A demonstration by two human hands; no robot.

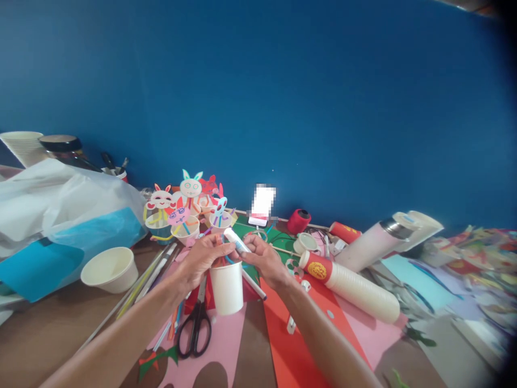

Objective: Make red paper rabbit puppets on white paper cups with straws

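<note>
Two hands (208, 256) (266, 261), white tube (237, 241) between (tilted), paper cup (226, 291) beneath.

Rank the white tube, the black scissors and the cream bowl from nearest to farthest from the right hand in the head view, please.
From the right hand:
1. White tube, at its fingertips.
2. Black scissors, lower left.
3. Cream bowl, farther to the left.

A craft table, in a home or a workshop, is indicated: pink paper (226, 339) with cut-outs is spread at lower centre, scissors (197, 311) are laid there, animal-faced figures (191, 187) are grouped left of centre, and scraps (484, 258) are heaped far right.
</note>
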